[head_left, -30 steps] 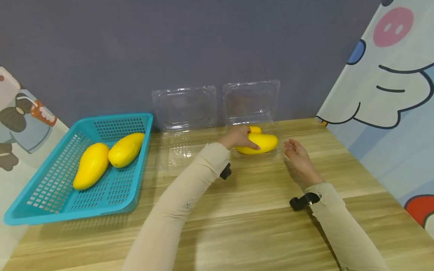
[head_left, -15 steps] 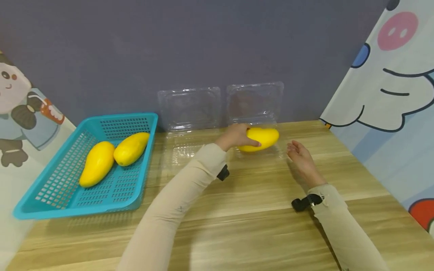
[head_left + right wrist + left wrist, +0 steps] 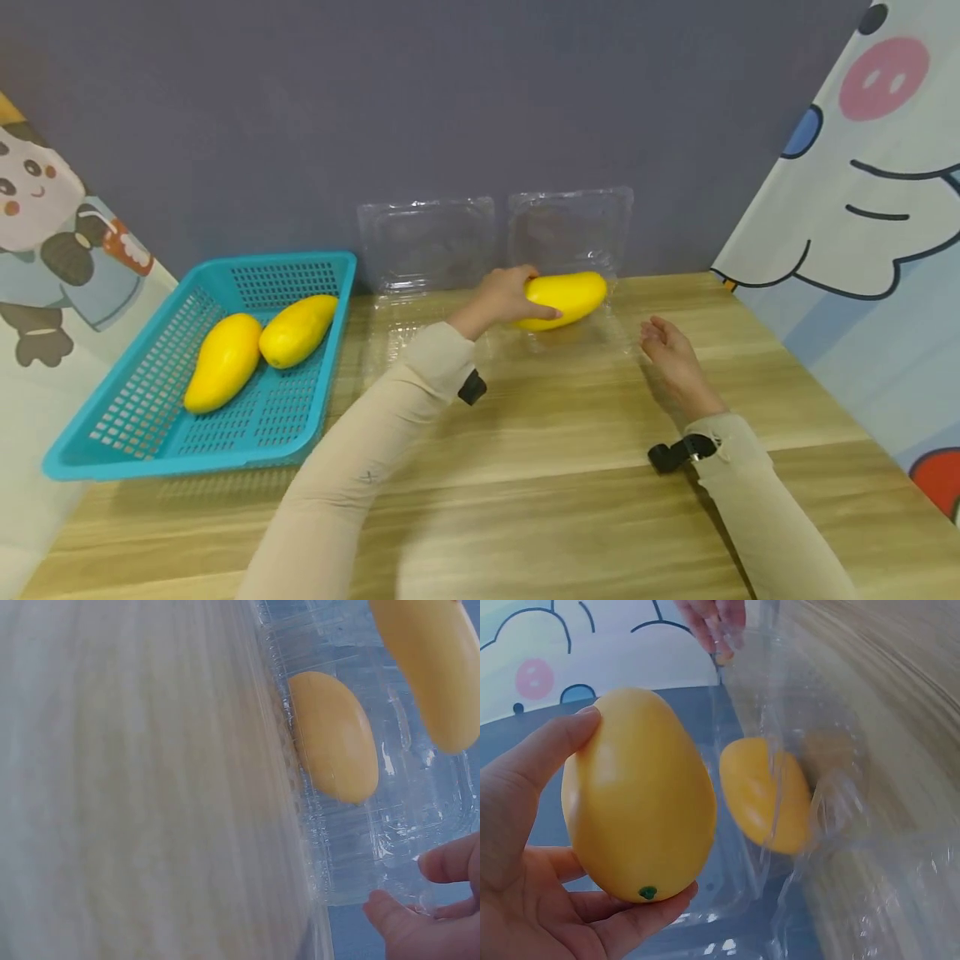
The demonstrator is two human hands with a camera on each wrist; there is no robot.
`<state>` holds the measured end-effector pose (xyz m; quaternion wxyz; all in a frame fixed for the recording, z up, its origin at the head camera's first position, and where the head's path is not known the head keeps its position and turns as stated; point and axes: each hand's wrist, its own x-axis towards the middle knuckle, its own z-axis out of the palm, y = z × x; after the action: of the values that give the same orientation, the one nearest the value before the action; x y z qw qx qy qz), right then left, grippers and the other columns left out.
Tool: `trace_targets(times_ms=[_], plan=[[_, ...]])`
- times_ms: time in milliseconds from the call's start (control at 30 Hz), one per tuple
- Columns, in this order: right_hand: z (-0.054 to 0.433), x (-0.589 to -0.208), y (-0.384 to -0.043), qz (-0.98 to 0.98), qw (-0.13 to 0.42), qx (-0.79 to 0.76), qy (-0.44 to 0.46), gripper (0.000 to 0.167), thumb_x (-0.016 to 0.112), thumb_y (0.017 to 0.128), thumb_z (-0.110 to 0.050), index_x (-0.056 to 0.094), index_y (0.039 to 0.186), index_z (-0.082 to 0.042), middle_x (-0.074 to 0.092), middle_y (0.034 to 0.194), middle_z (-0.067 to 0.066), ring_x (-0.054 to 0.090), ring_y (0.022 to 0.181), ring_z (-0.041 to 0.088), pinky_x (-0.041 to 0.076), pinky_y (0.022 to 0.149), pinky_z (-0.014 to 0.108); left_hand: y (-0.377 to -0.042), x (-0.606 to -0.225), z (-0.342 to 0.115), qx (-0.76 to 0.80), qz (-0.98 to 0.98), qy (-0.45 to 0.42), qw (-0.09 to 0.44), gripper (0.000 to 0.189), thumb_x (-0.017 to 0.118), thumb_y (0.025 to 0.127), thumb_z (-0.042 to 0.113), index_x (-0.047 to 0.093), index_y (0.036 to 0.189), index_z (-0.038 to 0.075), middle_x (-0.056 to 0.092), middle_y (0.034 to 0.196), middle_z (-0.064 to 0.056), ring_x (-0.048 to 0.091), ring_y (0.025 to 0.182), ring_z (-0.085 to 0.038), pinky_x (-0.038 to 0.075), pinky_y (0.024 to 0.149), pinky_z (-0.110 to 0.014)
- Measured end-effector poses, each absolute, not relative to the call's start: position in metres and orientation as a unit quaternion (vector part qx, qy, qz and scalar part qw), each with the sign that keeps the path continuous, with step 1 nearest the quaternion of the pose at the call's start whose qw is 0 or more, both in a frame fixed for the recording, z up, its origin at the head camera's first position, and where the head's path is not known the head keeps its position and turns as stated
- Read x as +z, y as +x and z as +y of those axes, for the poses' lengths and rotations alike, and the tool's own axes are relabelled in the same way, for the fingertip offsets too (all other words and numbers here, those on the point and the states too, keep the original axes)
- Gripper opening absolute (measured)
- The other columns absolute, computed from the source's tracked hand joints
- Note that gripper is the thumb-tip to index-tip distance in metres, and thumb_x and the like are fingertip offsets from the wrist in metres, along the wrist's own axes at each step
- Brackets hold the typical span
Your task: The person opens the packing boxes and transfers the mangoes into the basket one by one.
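Observation:
My left hand [image 3: 498, 300] grips a yellow mango [image 3: 568, 298], thumb on one side and fingers on the other. In the left wrist view, this mango [image 3: 641, 802] shows a small green stem end. It is held above the right clear plastic clamshell box [image 3: 572, 229], whose lid stands up against the back wall. A second mango [image 3: 334, 739] lies inside that box in the right wrist view; in the head view the held mango hides it. My right hand [image 3: 678, 367] is at the box's right side, fingers loosely bent; whether they touch the rim cannot be told.
Another clear clamshell box [image 3: 427, 246] with its lid up stands to the left. A blue plastic basket [image 3: 322, 392] at the table's left holds two mangoes [image 3: 223, 362]. A grey wall [image 3: 420, 100] rises behind the wooden table [image 3: 555, 500].
My left hand has raised the mango from inside the right box and shifted it slightly left. The right hand has hardly moved. The head view has turned a little.

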<state>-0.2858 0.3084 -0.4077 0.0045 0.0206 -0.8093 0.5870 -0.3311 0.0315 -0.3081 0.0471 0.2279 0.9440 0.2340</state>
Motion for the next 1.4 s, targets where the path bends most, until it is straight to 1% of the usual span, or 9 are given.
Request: trace_targets(times_ms=[200, 267, 400, 433, 600, 767, 900, 1267, 1400], plan=[[0.307, -0.414, -0.285, -0.808, 0.005, 0.589, 0.018, 0.057, 0.031, 0.099, -0.004, 0.002, 0.145, 0.014, 0.016, 0.149, 0.033, 0.019, 0.138, 0.041, 0.026, 0.112, 0.039, -0.324, -0.308, 0.011, 0.239, 0.947, 0.213, 0.029, 0.078, 0.071, 0.076, 0.055, 0.047, 0.135, 0.010, 0.058, 0.126, -0.006, 0.054, 0.109, -0.024, 0.045, 0.092, -0.037], [0.307, -0.415, -0.286, -0.811, 0.009, 0.584, 0.016, 0.057, 0.032, 0.100, -0.006, 0.003, 0.145, 0.013, 0.018, 0.149, 0.033, 0.020, 0.138, 0.041, 0.030, 0.110, 0.032, -0.321, -0.305, 0.005, 0.246, 0.946, 0.208, 0.023, 0.077, 0.071, 0.075, 0.055, 0.048, 0.134, 0.010, 0.060, 0.123, -0.006, 0.055, 0.105, -0.023, 0.045, 0.090, -0.036], [0.309, -0.414, -0.288, -0.808, 0.013, 0.589, 0.017, 0.057, 0.032, 0.100, -0.006, 0.003, 0.145, 0.013, 0.017, 0.149, 0.033, 0.019, 0.138, 0.041, 0.031, 0.108, 0.026, -0.316, -0.298, -0.006, 0.262, 0.944, 0.202, 0.015, 0.076, 0.072, 0.075, 0.054, 0.049, 0.133, 0.010, 0.061, 0.119, -0.006, 0.056, 0.100, -0.022, 0.046, 0.086, -0.035], [0.309, -0.413, -0.289, -0.807, 0.013, 0.590, 0.019, 0.057, 0.032, 0.100, -0.006, 0.003, 0.145, 0.013, 0.016, 0.149, 0.033, 0.019, 0.138, 0.041, 0.031, 0.109, 0.026, -0.315, -0.296, -0.009, 0.267, 0.943, 0.199, 0.016, 0.076, 0.072, 0.075, 0.053, 0.049, 0.133, 0.010, 0.061, 0.119, -0.006, 0.056, 0.099, -0.021, 0.047, 0.085, -0.035], [0.311, -0.410, -0.288, -0.805, 0.002, 0.593, 0.027, 0.058, 0.030, 0.100, -0.007, 0.000, 0.145, 0.012, 0.012, 0.150, 0.032, 0.016, 0.138, 0.043, 0.025, 0.113, 0.037, -0.310, -0.289, -0.024, 0.289, 0.939, 0.184, 0.022, 0.078, 0.071, 0.075, 0.054, 0.047, 0.135, 0.011, 0.059, 0.121, -0.006, 0.056, 0.097, -0.020, 0.048, 0.081, -0.035], [0.313, -0.410, -0.287, -0.808, -0.008, 0.589, 0.031, 0.058, 0.029, 0.100, -0.007, -0.003, 0.145, 0.011, 0.010, 0.151, 0.032, 0.015, 0.139, 0.043, 0.023, 0.113, 0.042, -0.305, -0.285, -0.041, 0.298, 0.939, 0.168, 0.022, 0.078, 0.071, 0.075, 0.053, 0.046, 0.136, 0.012, 0.058, 0.123, -0.008, 0.056, 0.099, -0.022, 0.048, 0.082, -0.037], [0.312, -0.410, -0.286, -0.807, -0.009, 0.590, 0.032, 0.058, 0.029, 0.101, -0.008, -0.002, 0.146, 0.011, 0.011, 0.151, 0.032, 0.015, 0.139, 0.042, 0.023, 0.113, 0.042, -0.300, -0.282, -0.055, 0.302, 0.941, 0.152, 0.011, 0.078, 0.071, 0.075, 0.054, 0.046, 0.137, 0.013, 0.057, 0.125, -0.008, 0.056, 0.100, -0.024, 0.047, 0.084, -0.039], [0.313, -0.410, -0.286, -0.807, -0.006, 0.589, 0.039, 0.057, 0.029, 0.100, -0.006, -0.002, 0.144, 0.014, 0.012, 0.149, 0.034, 0.016, 0.137, 0.045, 0.027, 0.112, 0.033, -0.281, -0.284, -0.087, 0.310, 0.942, 0.129, 0.014, 0.080, 0.069, 0.077, 0.055, 0.042, 0.140, 0.013, 0.055, 0.130, -0.008, 0.056, 0.102, -0.024, 0.046, 0.087, -0.042], [0.312, -0.410, -0.284, -0.805, -0.005, 0.592, 0.041, 0.059, 0.031, 0.101, -0.007, -0.002, 0.144, 0.014, 0.012, 0.149, 0.035, 0.016, 0.138, 0.044, 0.027, 0.112, 0.033, -0.275, -0.285, -0.097, 0.301, 0.945, 0.125, 0.016, 0.080, 0.068, 0.077, 0.056, 0.042, 0.140, 0.015, 0.056, 0.128, -0.009, 0.056, 0.100, -0.025, 0.047, 0.084, -0.041]])
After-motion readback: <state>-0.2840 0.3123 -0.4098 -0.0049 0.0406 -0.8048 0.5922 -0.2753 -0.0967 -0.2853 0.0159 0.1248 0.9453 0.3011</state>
